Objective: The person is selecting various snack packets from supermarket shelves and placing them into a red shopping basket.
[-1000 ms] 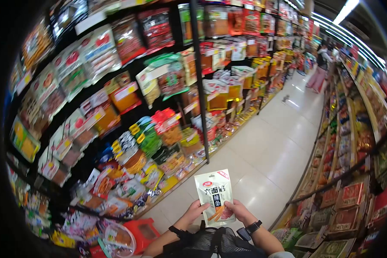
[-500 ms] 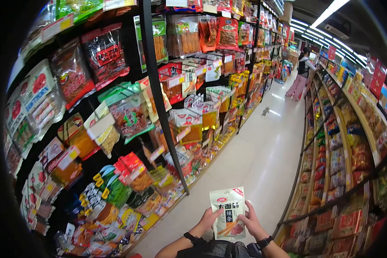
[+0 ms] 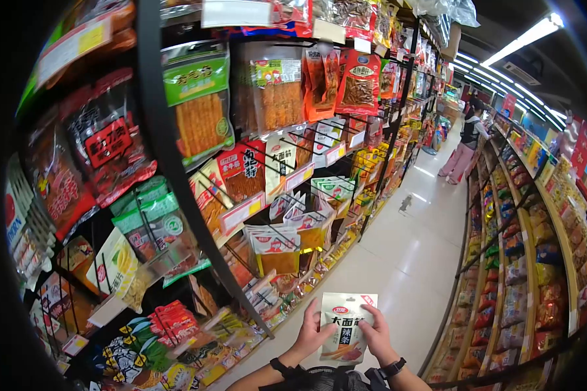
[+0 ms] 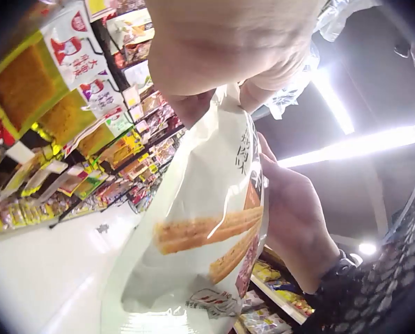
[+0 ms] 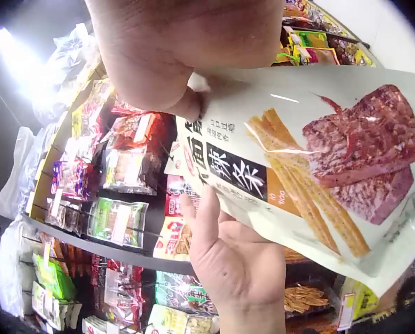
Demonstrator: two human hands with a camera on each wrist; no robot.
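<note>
A pale snack bag (image 3: pixel 343 332) with dark lettering and a picture of orange sticks and meat is held upright in front of the body. The left hand (image 3: pixel 310 335) pinches its left edge, and the right hand (image 3: pixel 377 331) pinches its upper right side, thumb on the front. Up close in the left wrist view, the bag (image 4: pixel 186 257) hangs from the left hand (image 4: pixel 228 49), with the right hand (image 4: pixel 298 209) behind it. In the right wrist view the printed front of the bag (image 5: pixel 291 167) faces the camera; the left hand (image 5: pixel 242 264) touches its far edge.
Packed hanging racks of snack bags (image 3: pixel 195 104) stand on the left, with a black upright post (image 3: pixel 169 143). Long shelves (image 3: pixel 528 260) line the right. Between them runs a pale floor aisle (image 3: pixel 398 254), where a person (image 3: pixel 464 143) stands farther off.
The view has moved closer to the left racks, and the farther person's pose has shifted slightly. Both hands still hold the bag; the left fingers now stand more raised beside its edge.
</note>
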